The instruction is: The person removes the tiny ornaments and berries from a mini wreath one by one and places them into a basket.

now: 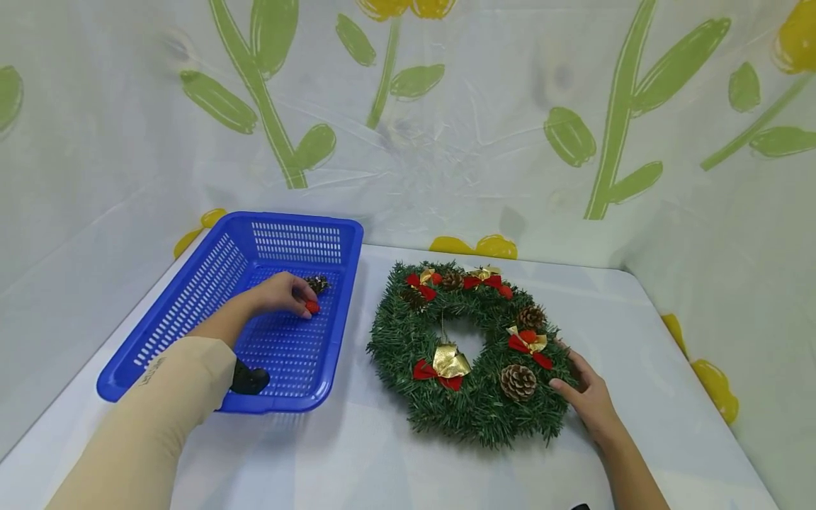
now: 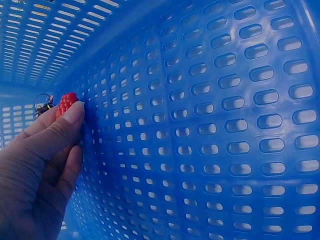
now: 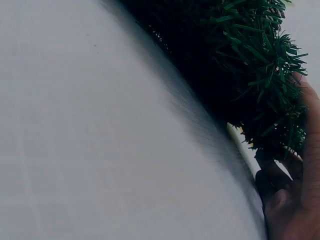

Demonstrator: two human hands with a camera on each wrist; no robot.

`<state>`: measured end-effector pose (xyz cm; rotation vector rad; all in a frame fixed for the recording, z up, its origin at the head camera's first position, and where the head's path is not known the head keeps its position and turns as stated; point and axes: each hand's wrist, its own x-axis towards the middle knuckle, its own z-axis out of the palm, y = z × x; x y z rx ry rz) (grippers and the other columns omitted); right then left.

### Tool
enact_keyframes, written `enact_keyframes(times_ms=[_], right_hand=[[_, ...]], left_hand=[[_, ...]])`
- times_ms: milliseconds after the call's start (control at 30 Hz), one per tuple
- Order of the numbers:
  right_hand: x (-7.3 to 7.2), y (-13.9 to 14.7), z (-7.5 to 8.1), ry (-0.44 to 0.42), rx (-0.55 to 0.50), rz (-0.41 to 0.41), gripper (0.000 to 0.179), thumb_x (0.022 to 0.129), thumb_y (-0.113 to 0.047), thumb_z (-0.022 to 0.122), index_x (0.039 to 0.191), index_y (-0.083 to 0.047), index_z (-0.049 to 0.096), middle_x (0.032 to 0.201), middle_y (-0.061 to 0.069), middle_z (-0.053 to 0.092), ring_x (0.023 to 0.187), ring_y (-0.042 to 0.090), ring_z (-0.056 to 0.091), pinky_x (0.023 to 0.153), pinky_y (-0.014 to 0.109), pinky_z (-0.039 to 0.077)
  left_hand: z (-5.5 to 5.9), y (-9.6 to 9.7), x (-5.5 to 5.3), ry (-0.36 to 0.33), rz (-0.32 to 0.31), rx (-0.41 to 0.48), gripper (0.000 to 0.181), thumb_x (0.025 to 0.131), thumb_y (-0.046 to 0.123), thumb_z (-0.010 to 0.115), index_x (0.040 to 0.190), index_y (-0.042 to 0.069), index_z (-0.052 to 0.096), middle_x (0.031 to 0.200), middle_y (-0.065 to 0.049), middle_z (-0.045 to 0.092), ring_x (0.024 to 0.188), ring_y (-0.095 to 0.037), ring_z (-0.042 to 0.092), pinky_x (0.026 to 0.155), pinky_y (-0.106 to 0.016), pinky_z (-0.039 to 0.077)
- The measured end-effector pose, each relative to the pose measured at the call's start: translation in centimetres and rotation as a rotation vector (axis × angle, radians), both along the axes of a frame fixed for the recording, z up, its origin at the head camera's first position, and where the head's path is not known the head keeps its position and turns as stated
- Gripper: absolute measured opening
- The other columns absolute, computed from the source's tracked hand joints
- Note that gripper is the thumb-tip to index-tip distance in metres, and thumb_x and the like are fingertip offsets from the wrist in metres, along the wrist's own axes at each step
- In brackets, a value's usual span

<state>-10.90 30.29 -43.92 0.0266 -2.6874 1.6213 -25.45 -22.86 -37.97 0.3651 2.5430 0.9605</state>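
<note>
Inside the blue basket, my left hand (image 1: 287,294) pinches a small red strawberry ornament (image 2: 66,103) between thumb and fingers. A pinecone (image 1: 317,284) lies in the basket just beyond that hand. To the right, a green wreath (image 1: 408,354) rests on the table, decorated with pinecones, red bows, gold ribbons and a gold bell-like ornament (image 1: 450,362). My right hand (image 1: 593,397) grips the wreath's right edge, thumb on top. The right wrist view shows the other fingers (image 3: 275,172) curled low at the wreath's outer side, partly hidden by the greenery.
The blue slotted basket (image 1: 347,304) stands on the left of the white table (image 1: 357,460). White cloth walls (image 1: 459,163) with green and yellow flower prints enclose the table at the back and sides. A black wrist device (image 1: 250,379) shows at my left sleeve.
</note>
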Motion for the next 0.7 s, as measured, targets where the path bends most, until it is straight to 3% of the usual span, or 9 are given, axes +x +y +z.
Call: enact_keyframes(times_ms=[167,367,700], right_hand=[[0.0,0.0,-0.1,0.007,-0.017,0.000,0.071,0.093,-0.010,0.058,0.147,0.009,0.016,0.149,0.036,0.014,0.134,0.055,0.017,0.083,-0.003,0.025],[0.0,-0.1,0.0,0.003,-0.025,0.001,0.071,0.093,-0.011,0.058,0.146,0.010,0.016,0.149,0.037,0.015,0.134,0.055,0.017,0.083,-0.003,0.026],[0.1,-0.2,0.2,-0.007,-0.038,0.008,0.073,0.093,-0.012,0.057,0.146,0.011,0.013,0.149,0.037,0.012,0.134,0.056,0.015,0.084,-0.004,0.025]], left_hand=[[0.2,-0.1,-0.2,-0.001,0.001,-0.006,0.034,0.078,0.010,0.077,0.106,-0.003,0.066,0.097,-0.014,0.068,0.086,-0.021,0.063,0.083,-0.038,0.053],[0.8,-0.6,-0.3,0.049,-0.013,-0.040,0.032,0.079,0.013,0.076,0.105,-0.004,0.068,0.094,-0.012,0.070,0.085,-0.020,0.063,0.083,-0.040,0.053],[3.0,-0.3,-0.2,0.020,0.039,0.035,0.041,0.082,0.016,0.075,0.115,-0.004,0.063,0.111,-0.019,0.066,0.098,-0.026,0.062,0.091,-0.042,0.050]])
